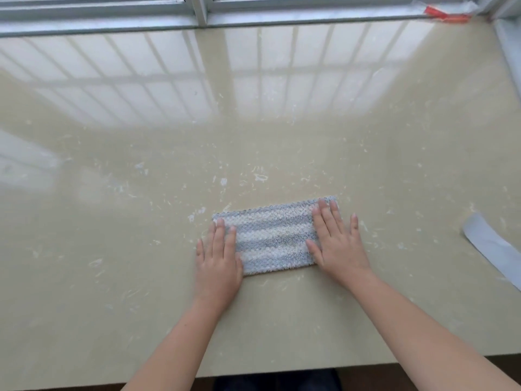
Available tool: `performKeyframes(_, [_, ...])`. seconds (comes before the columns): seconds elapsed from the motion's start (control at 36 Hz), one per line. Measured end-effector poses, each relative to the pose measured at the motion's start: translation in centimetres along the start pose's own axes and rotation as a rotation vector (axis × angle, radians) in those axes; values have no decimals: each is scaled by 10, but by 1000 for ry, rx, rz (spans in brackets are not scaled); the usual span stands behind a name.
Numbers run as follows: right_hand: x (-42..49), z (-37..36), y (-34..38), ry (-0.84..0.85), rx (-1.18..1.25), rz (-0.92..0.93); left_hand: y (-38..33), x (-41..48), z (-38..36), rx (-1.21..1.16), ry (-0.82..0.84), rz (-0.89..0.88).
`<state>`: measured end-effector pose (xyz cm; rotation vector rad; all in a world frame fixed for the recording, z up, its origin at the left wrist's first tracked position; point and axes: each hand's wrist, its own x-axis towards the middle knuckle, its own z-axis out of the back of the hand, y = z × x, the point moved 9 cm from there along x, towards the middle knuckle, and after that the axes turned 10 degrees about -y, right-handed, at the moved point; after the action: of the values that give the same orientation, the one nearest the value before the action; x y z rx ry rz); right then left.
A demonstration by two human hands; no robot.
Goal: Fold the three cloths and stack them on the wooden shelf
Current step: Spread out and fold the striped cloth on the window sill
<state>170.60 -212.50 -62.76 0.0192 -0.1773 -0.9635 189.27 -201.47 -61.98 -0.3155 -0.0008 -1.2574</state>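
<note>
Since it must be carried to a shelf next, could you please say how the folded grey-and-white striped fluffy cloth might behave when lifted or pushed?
The grey-and-white striped fluffy cloth looks soft and thin, so it would probably droop and unfold if lifted by one end. Pushed on the glossy beige countertop, it would likely slide, perhaps bunching.

No legible text, label, brand, number or sign appears on any surface in this view, the striped cloth (275,235) included.
</note>
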Motion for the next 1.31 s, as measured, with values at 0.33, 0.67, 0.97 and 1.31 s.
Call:
performKeyframes(0.33, [29, 24, 70, -76, 157, 277, -44, 17, 3, 87, 158, -152])
performKeyframes(0.67, [11, 23, 67, -54, 125, 49, -64, 50, -25, 183, 527, -174])
performKeyframes(0.97, [36, 34, 55, -138, 170, -100, -69, 73, -17, 52, 376, -162])
performKeyframes(1.31, [89, -27, 69, 157, 88, -67, -40, 83, -59, 75, 388, -12])
